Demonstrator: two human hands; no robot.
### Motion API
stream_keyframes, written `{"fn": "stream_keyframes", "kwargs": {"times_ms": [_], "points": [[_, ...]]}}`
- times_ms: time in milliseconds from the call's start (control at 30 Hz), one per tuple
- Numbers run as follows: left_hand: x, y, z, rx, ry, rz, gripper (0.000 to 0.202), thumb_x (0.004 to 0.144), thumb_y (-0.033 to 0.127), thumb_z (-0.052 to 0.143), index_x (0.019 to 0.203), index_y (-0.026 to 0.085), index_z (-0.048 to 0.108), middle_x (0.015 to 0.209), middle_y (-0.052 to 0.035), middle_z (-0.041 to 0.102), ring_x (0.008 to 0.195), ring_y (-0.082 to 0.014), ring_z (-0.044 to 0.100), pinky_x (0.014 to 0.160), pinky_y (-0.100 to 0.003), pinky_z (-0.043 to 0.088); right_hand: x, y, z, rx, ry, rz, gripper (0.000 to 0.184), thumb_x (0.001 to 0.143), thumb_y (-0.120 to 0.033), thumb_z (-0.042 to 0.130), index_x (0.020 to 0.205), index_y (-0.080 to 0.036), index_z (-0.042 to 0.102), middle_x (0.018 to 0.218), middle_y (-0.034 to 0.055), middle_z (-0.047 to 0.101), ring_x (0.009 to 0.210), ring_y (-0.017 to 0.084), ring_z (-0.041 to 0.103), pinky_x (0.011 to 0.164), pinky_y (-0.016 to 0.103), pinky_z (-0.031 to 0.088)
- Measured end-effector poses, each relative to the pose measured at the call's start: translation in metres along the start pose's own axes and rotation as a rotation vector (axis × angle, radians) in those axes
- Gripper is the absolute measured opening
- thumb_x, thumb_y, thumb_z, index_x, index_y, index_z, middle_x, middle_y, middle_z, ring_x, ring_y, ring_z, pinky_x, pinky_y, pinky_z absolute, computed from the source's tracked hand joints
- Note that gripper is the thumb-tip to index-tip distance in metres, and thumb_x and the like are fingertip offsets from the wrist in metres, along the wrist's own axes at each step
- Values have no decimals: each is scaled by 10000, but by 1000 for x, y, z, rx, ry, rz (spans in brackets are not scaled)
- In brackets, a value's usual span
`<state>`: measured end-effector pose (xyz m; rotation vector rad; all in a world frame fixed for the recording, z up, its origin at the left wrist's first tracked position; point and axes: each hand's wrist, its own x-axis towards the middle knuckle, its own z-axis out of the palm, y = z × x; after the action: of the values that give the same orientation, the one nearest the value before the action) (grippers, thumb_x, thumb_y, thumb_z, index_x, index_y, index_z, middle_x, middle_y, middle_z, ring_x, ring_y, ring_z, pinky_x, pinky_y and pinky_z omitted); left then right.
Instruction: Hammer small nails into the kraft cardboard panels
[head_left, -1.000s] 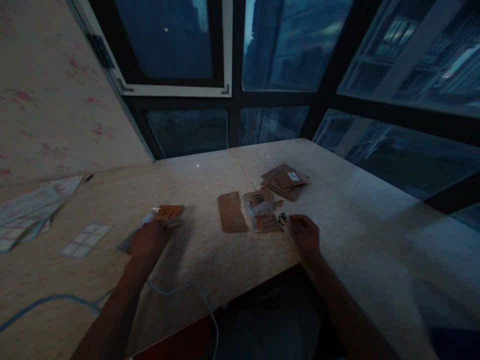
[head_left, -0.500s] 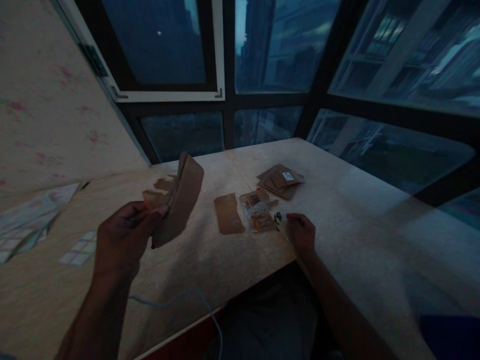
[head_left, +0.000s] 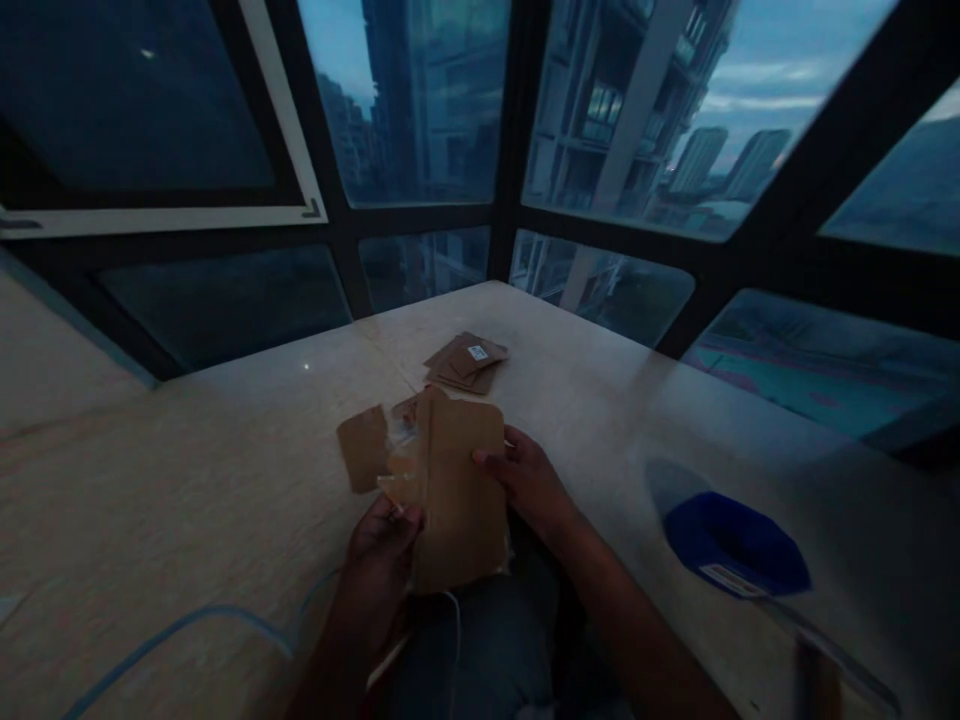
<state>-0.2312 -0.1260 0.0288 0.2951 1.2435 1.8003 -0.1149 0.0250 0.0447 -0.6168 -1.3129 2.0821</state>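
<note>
Our legs (head_left: 487,645) are closest, below the fingers of both hands. A blue cord (head_left: 210,612) bends across the table (head_left: 600,430), left of our left fingers. Our left hand (head_left: 381,545) pinches its thumb and finger close together on the torn left edge of a brown packet (head_left: 465,490). Our right hand (head_left: 525,480) is a bit more open and grips the packet's right side, thumb on the front; the other fingers are partly behind it, so we cannot tell just how they sit. The packet is held up between our two hands. A pale torn bit (head_left: 401,488) sticks out just above our left fingers. A blue tray (head_left: 735,540) is well apart, right of our right fingers. Past our left fingers lies a flat brown piece (head_left: 361,450). Beyond our right fingers is a pile of brown squares (head_left: 469,362) with a white label (head_left: 478,352) on top. Farthest away we see big windows (head_left: 420,110).
</note>
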Motion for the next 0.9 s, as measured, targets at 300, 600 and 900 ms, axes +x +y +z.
{"fn": "stream_keyframes", "kwargs": {"times_ms": [300,600,900], "points": [[-5,-32,26,691,257,533,821,725,389,773,1446,238,409,1508,-124,420,1383,-318,412,1157,-486,328,-32,3,-22,9,94,-23,407,623,-334,856,952,-170,681,863,59,770,733,226,723,683,322,545],[-9,-20,62,301,-147,-19,598,680,407,811,1187,156,618,1120,-137,728,983,-309,709,820,-384,579,-54,-1,-31,-58,155,-40,385,673,-379,835,952,-186,656,901,51,762,778,221,715,703,322,537],[-11,-26,86,196,-213,-160,594,615,373,850,1129,139,667,989,-133,764,899,-314,728,784,-395,577,-78,-16,-55,-678,370,-434,825,769,-397,791,1484,-298,391,1460,119,488,1255,290,532,1021,490,464]]}}
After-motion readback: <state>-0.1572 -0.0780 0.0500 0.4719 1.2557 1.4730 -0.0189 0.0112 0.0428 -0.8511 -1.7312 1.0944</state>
